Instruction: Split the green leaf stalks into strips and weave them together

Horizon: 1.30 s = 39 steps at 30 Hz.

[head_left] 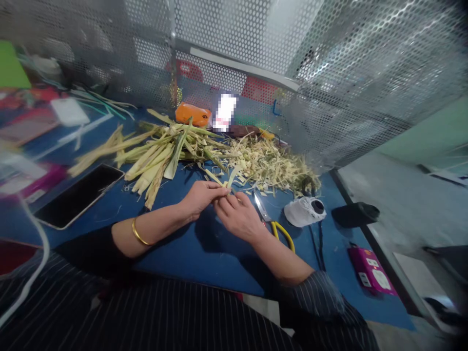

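Note:
My left hand (201, 197) and my right hand (236, 213) meet over the blue table, fingers pinched together. Between them they grip a pale yellow-green strip of dried leaf (233, 175), whose ends stick up past the fingertips. It looks like corn husk or a similar plant. Beyond the hands lies a bundle of long dried leaves (157, 156). To its right spreads a heap of short leaf trimmings (270, 163). Scissors with yellow handles (281, 233) rest just right of my right hand, blades pointing away.
A white thread spool (304, 212) and a black cylinder (354, 214) stand at the right, near a magenta power strip (371, 270). A dark phone (78, 197) lies left. Behind are an orange pouch (192, 114), a lit screen (224, 113) and a perforated metal panel (234, 29).

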### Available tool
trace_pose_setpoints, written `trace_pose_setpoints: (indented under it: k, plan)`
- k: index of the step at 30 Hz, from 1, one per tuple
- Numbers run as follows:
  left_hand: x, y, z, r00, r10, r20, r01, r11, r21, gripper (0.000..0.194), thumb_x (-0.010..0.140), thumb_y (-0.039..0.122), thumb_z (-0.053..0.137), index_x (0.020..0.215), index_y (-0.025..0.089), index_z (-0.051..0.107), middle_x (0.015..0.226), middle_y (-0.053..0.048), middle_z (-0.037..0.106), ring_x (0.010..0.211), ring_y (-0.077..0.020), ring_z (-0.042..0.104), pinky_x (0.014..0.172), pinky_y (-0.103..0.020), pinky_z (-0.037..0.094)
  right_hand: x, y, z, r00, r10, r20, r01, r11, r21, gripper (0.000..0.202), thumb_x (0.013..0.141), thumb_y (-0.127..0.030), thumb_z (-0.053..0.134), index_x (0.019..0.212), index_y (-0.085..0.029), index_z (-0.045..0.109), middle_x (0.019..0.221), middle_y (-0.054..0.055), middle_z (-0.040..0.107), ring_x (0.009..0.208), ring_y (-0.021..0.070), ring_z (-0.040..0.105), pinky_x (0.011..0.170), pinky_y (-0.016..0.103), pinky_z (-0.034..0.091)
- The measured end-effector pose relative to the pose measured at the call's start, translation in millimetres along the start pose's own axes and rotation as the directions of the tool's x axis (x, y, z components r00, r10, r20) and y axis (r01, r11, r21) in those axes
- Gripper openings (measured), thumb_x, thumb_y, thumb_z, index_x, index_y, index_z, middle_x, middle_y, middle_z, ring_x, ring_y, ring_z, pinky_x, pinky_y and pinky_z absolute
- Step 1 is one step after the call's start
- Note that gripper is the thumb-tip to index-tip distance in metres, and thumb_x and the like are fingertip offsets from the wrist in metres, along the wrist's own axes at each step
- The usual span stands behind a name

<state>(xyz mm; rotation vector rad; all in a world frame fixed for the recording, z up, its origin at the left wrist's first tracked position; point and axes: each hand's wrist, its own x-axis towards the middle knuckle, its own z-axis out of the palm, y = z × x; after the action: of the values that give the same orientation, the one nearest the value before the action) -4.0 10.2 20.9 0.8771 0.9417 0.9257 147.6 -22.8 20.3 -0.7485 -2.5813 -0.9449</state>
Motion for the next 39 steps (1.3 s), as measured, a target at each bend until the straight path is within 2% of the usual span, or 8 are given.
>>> trace_pose_setpoints:
  k: [4,12,19,26,28,31,35,39]
  plan:
    - [0,3,-0.2,1.000,0.021,-0.019,-0.020,1.000,0.005,0.028,0.057,0.030,0.085,0.067,0.008,0.072,0.064,-0.005,0.068,0.057,-0.0096,0.057,0.057,-0.022,0.045,-1,0,3,0.992,0.088,-0.090,-0.073,0.985,0.154,0.016,0.092,-0.013,0.048,0.093,-0.013,0.064,0.076,0.005,0.063,0.077,0.0175,0.053,0.076,0.035,0.038]
    - [0,13,0.8,0.994,-0.042,-0.096,0.034,0.996,-0.083,0.030,0.054,0.020,0.087,0.074,0.008,0.069,0.064,-0.002,0.067,0.059,-0.0139,0.065,0.066,-0.029,0.054,-3,-7,-5,0.977,-0.009,-0.211,0.066,0.962,0.264,0.012,0.091,-0.014,0.053,0.097,-0.015,0.063,0.074,0.002,0.065,0.071,0.0145,0.053,0.072,0.034,0.040]
    - [1,19,-4.7,0.999,-0.030,0.022,0.031,0.998,-0.062,0.032,0.056,0.026,0.087,0.078,0.007,0.071,0.073,-0.007,0.072,0.069,-0.0136,0.066,0.074,-0.027,0.053,-4,-7,2,0.940,0.239,-0.245,-0.143,0.924,0.354,0.009,0.090,-0.015,0.056,0.096,-0.017,0.063,0.081,0.003,0.071,0.076,0.0139,0.060,0.076,0.032,0.044]
    - [-1,9,-1.6,0.999,-0.041,-0.029,0.039,0.996,-0.079,0.027,0.063,0.012,0.078,0.087,0.007,0.069,0.066,-0.005,0.071,0.063,-0.0125,0.065,0.071,-0.026,0.053,-1,-10,-2,0.980,-0.026,-0.198,0.079,0.961,0.266,0.014,0.091,-0.013,0.050,0.095,-0.015,0.064,0.070,0.002,0.065,0.071,0.0155,0.057,0.079,0.034,0.045]
    - [2,10,-2.6,0.997,-0.054,-0.055,0.050,0.996,-0.069,0.025,0.064,0.011,0.077,0.087,0.007,0.067,0.065,-0.005,0.070,0.061,-0.0126,0.065,0.068,-0.026,0.053,-1,-10,-4,0.985,-0.044,-0.165,0.088,0.959,0.269,0.017,0.092,-0.013,0.048,0.101,-0.015,0.063,0.073,0.003,0.065,0.073,0.0161,0.057,0.079,0.035,0.044]
    - [4,19,-5.5,0.997,-0.025,-0.069,0.022,0.999,-0.045,0.026,0.066,0.013,0.076,0.090,0.008,0.067,0.066,-0.005,0.069,0.059,-0.0115,0.064,0.065,-0.024,0.052,-2,-6,-7,0.975,0.136,-0.175,-0.087,0.961,0.261,0.022,0.094,-0.018,0.049,0.113,-0.016,0.059,0.086,0.006,0.069,0.084,0.0175,0.060,0.082,0.036,0.042]
    - [1,26,-6.2,0.999,-0.026,-0.039,0.027,0.999,0.019,0.022,0.068,0.017,0.075,0.087,0.009,0.067,0.062,-0.002,0.064,0.054,-0.0084,0.059,0.061,-0.022,0.049,-3,6,-6,0.864,0.498,-0.074,-0.485,0.863,0.145,0.023,0.094,-0.033,0.051,0.107,-0.016,0.060,0.093,0.011,0.068,0.087,0.0214,0.058,0.082,0.037,0.037]
    - [0,22,-3.7,0.999,-0.015,-0.035,0.019,0.993,0.115,0.025,0.067,0.022,0.077,0.088,0.011,0.067,0.062,0.000,0.061,0.049,-0.0065,0.051,0.047,-0.019,0.039,-1,9,-2,0.880,0.471,0.062,-0.475,0.876,0.084,0.023,0.096,-0.024,0.044,0.079,-0.018,0.058,0.069,0.003,0.059,0.065,0.0164,0.049,0.074,0.034,0.033]
